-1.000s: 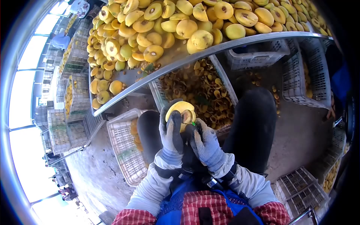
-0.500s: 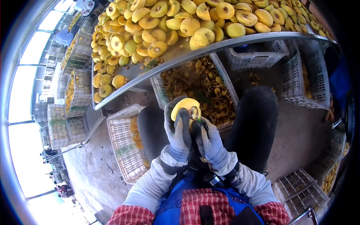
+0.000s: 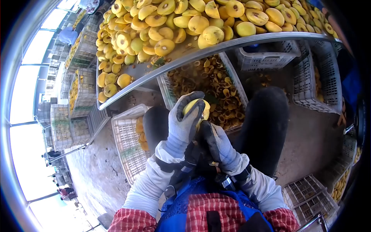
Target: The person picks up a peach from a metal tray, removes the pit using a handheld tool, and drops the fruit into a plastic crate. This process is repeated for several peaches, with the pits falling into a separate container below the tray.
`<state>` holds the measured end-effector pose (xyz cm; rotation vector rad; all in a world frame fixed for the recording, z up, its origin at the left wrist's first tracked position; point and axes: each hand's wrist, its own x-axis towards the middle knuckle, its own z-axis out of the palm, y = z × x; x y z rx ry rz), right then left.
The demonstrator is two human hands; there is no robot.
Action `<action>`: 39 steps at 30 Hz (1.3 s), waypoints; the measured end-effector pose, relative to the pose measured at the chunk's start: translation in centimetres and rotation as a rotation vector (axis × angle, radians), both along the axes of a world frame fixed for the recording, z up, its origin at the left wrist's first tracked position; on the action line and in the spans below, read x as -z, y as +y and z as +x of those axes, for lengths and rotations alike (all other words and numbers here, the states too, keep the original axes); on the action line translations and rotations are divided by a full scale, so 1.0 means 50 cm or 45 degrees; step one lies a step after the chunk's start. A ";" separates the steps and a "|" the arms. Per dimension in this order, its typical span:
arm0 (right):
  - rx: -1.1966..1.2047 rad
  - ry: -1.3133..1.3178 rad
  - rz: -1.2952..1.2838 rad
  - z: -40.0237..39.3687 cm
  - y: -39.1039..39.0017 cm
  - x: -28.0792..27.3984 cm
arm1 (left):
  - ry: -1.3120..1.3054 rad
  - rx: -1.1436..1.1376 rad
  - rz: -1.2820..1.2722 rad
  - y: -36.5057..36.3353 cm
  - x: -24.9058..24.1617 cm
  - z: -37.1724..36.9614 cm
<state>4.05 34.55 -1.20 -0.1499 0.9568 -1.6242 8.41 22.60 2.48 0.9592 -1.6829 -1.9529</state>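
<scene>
My left hand (image 3: 181, 123), in a grey glove with dark fingers, is wrapped round a yellow peach (image 3: 206, 111) above my lap. Its thumb and fingers cover much of the peach. Just below and to the right, my gloved right hand (image 3: 218, 143) is closed, its fingertips against the underside of the peach. A small curved metal pitting tool showed in its grip a moment earlier; now fingers and fruit mostly hide it. Beyond both hands stands a crate (image 3: 236, 79) of peach scraps. A heap of yellow peach halves (image 3: 164, 47) covers the metal-edged table (image 3: 177, 63).
A white crate (image 3: 129, 154) holding some peach pieces stands left of my knee. More crates stand under the table (image 3: 266, 60) and at the right (image 3: 324, 85). Stacked crates (image 3: 63, 127) line the left side, where a person (image 3: 68, 35) is in the distance.
My left hand has turned, tipping the peach so that its cut face and the metal tool no longer show. The right hand has dropped slightly and stays close beneath.
</scene>
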 end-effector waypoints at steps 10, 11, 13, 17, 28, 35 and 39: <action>-0.181 -0.112 -0.008 -0.004 0.010 -0.032 | 0.061 0.105 0.072 -0.003 0.034 0.019; -0.183 -0.131 0.004 -0.006 0.010 -0.036 | 0.068 0.115 0.140 -0.004 0.037 0.020; -0.207 -0.218 -0.023 -0.001 0.013 -0.029 | 0.062 0.092 0.179 -0.003 0.044 0.025; -0.312 -0.538 -0.141 0.013 0.018 0.017 | 0.084 0.068 0.043 0.000 0.056 0.035; -0.331 -0.819 -0.021 0.005 0.015 0.034 | 0.110 0.205 0.118 -0.017 0.091 0.025; -0.373 -1.107 -0.135 0.011 0.013 0.048 | 0.136 0.247 -0.025 -0.023 0.106 0.028; -0.377 -1.349 -0.375 0.007 0.012 0.070 | 0.100 0.370 -0.191 -0.039 0.104 0.010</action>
